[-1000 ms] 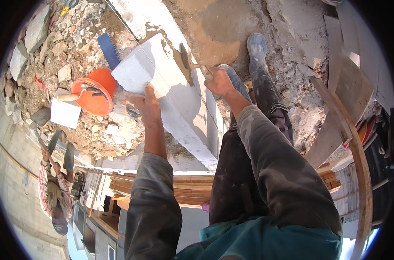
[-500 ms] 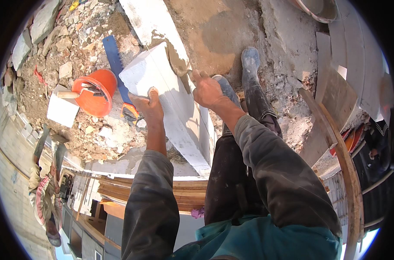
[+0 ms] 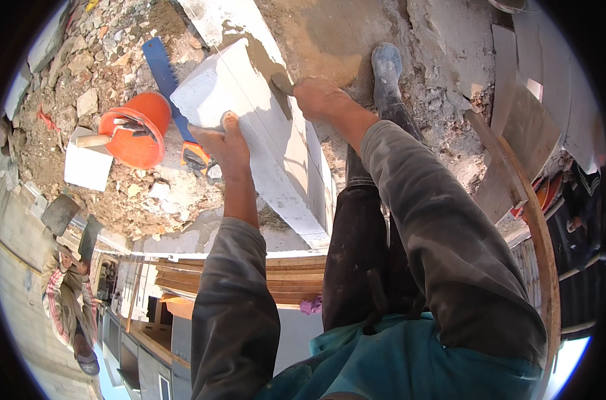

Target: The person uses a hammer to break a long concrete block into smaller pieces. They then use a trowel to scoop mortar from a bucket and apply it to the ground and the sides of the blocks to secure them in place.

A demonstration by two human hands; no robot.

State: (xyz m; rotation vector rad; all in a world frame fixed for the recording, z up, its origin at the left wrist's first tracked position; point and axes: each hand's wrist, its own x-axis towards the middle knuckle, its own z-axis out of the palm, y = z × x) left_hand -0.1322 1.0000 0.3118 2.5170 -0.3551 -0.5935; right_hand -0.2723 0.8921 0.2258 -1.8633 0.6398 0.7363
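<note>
A long white block (image 3: pixel 213 87) lies on a low course of white blocks, with grey mortar (image 3: pixel 266 63) smeared at its far right edge. My left hand (image 3: pixel 231 143) grips the block's left edge, thumb up on the top face and fingers partly hidden. On the block's right side, my right hand (image 3: pixel 323 100) is closed round a small trowel (image 3: pixel 283 83); its handle is hidden in the fist. The grey blade sits at the mortared side of the block. A thin string (image 3: pixel 239 83) runs along over the block.
Left of the block are a blue handsaw (image 3: pixel 159 63) with an orange handle, an orange bucket (image 3: pixel 156 110) holding tools, a white block piece (image 3: pixel 88 163) and rubble (image 3: pixel 86 103). My boot (image 3: pixel 386 63) stands at right, near a wooden plank (image 3: pixel 503 160). Another person (image 3: pixel 73 293) works far left.
My right hand and the trowel have shifted farther along the block's side, and the blade now shows more plainly. My left hand keeps its hold. The whole view has tilted slightly.
</note>
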